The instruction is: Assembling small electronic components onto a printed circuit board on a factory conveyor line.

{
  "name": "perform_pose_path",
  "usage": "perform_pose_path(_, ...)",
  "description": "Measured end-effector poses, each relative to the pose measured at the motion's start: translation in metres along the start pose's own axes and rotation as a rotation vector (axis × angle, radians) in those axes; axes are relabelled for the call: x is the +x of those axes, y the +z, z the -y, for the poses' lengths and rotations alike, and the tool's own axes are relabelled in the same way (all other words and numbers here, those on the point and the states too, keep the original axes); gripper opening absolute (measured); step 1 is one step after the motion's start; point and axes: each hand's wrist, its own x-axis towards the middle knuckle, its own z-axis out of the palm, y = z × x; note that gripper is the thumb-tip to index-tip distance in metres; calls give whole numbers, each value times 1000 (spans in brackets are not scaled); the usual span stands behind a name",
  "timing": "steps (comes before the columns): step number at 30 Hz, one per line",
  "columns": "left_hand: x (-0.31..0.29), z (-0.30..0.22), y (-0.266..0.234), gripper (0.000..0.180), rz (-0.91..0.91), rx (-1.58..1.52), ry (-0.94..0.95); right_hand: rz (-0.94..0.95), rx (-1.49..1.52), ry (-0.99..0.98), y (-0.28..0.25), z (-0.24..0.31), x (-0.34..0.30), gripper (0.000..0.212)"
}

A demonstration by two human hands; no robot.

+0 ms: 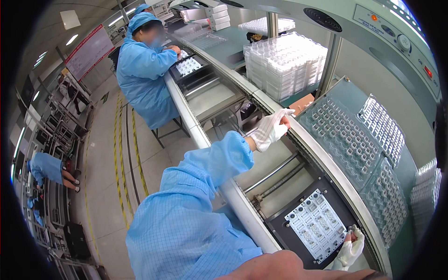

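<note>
My left hand (272, 129), in a white glove with bare fingertips, reaches across the conveyor to its far rail (298, 140). Its fingers are bent and close together; whatever they may hold is hidden. Near the lower right, my right hand (351, 251), gloved the same way, has its fingertips pinched at the right edge of a white circuit panel (317, 225). Anything between them is too small to make out. The panel, with several rows of small parts, lies on a black carrier plate (280, 223) between the conveyor rails.
Clear trays of small parts (347, 135) lie on the green bench right of the conveyor. A tall stack of clear trays (285, 65) stands farther back. Overhead runs an air blower (392, 35). A co-worker in blue (144, 79) sits up the line by another panel (189, 66).
</note>
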Motion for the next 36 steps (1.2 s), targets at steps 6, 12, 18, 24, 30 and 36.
perform_pose_path(6, -3, -1, -1, 48, 1, -38, 37, -53, 7, -41, 4, -2, 1, 30)
perform_pose_path(12, -1, 3, 1, 51, 3, -1, 74, -10, -60, 27, -5, -8, 4, 29)
perform_pose_path(18, 8, 7, -16, 54, -187, -83, -4, -1, 79, 81, -6, -12, 8, 29)
perform_pose_path(24, 74, 72, -186, 56, -990, -381, -84, -93, -19, 78, -13, -25, 10, 30)
perform_pose_path(30, 77, 84, -362, 33, -1031, -335, -330, -68, 32, 76, -9, -40, 24, 30)
perform_pose_path(36, 73, 86, -391, 41, -824, -383, -461, -88, 52, 56, -12, -43, 27, 30)
